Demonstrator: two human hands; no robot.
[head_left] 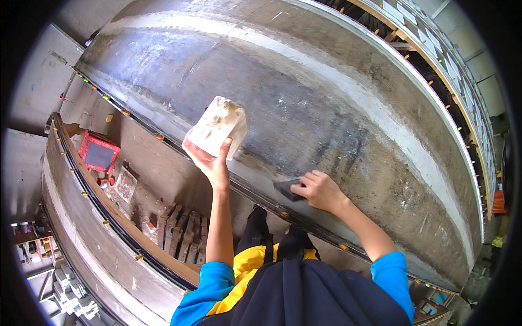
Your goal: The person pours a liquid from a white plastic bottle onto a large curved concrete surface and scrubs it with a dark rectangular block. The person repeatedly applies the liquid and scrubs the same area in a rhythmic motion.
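So my left hand [211,165] is clamped on an off-white, smeared, blocky lump [220,124], and I've got it by the bottom end only. My thumb lies up its lower right side, my other fingers wrap the lower left, and the whole upper part sticks up free past my fingertips, leaning a bit to the right. Can't tell from here what it's made of

My right hand [322,191] is closed around a dark grey, flat-looking pad [285,188]. I'm pinching its right end, so most of what you can see of it pokes out left of my fingers. It sits over the pale grey strip by the near edge of a long grey-brown panel with worn, blotchy patches [272,103]. It's kinda blurry there, so I can't say how flat it lies

Pose-wise, left forearm goes pretty much straight up the view, palm under the lump, hand just over that near edge. Right forearm slants in from the lower right, elbow out, back of the hand up, knuckles bent. My hands are well apart, left one further forward

Off to my left, down low, there's a red-framed rectangular thing with a dark middle [99,154] and a row of wooden pieces [185,233]
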